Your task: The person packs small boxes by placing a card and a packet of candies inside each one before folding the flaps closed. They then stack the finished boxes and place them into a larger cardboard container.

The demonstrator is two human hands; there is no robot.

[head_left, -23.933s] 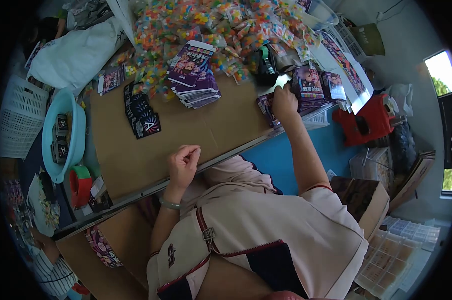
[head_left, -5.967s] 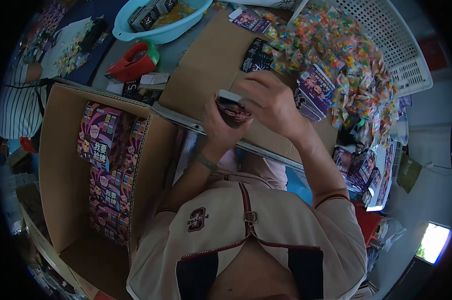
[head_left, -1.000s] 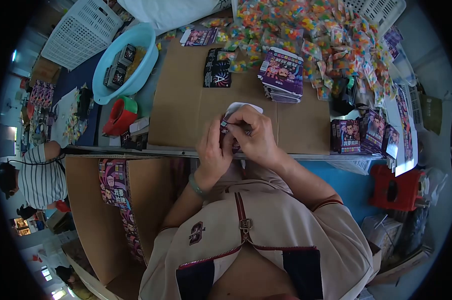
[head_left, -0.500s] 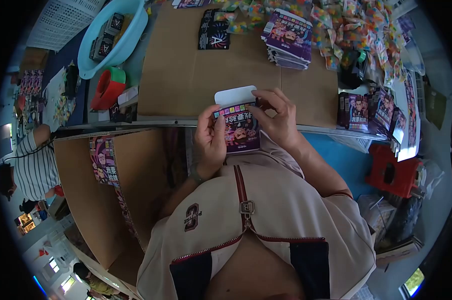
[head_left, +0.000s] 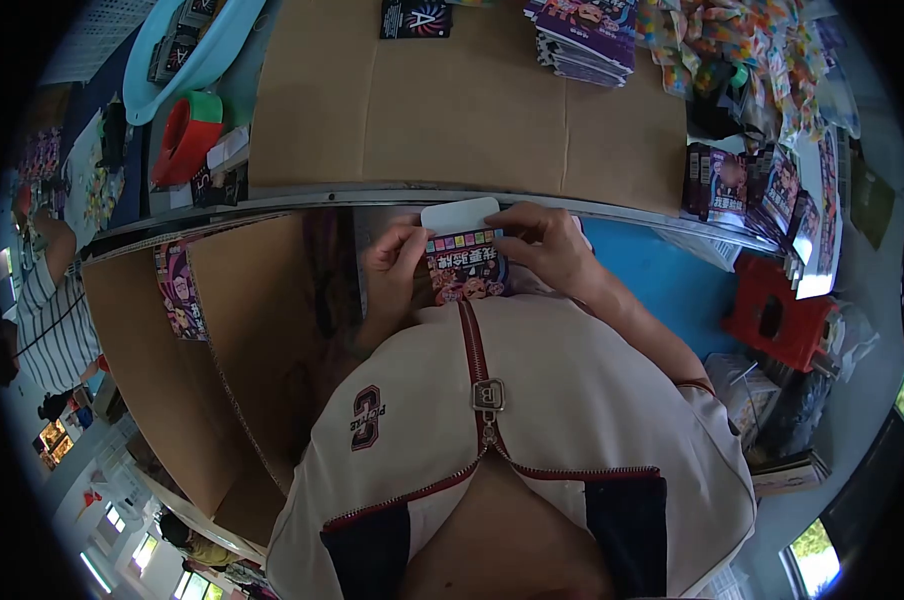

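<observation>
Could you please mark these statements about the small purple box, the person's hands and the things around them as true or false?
1. Both hands, left hand and right hand, hold the small purple box. True.
2. The box's white flap is tucked shut. False: it stands open above the box.
3. The red tape dispenser lies on the table beside the blue basin. True.
4. The large cardboard carton at the person's left holds nothing. False: printed boxes line its far wall.

Probably a packing workshop: carton [head_left: 222, 400] of boxes, stacked flat boxes [head_left: 587, 35].
</observation>
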